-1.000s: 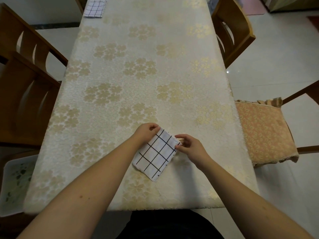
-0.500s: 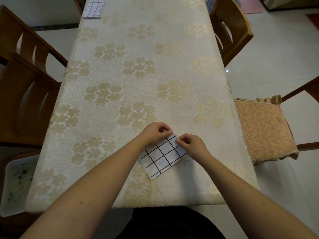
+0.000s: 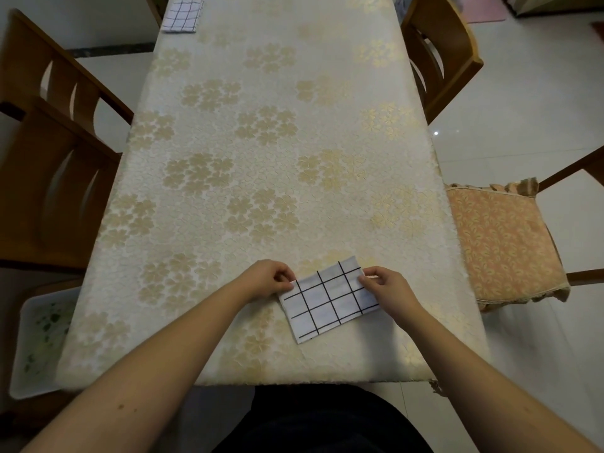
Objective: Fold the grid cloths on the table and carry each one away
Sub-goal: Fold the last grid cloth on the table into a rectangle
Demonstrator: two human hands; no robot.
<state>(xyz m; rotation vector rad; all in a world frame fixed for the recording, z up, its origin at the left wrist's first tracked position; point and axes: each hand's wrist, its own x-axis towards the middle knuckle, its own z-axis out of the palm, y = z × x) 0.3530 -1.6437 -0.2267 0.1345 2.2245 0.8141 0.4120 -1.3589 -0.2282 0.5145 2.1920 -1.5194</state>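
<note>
Folded cloth (image 3: pixel 328 300) on table (image 3: pixel 268 165) near edge; 2nd cloth (image 3: pixel 182 16) far-left corner.

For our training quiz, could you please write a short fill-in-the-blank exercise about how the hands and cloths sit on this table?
1. The left hand and right hand each pinch a far corner of the near grid cloth, which lies ____ on the table.
2. A second grid cloth lies at the table's far ____ corner.
3. The chair with the floral cushion stands on the table's ____ side.

Missing words: folded; left; right
</note>
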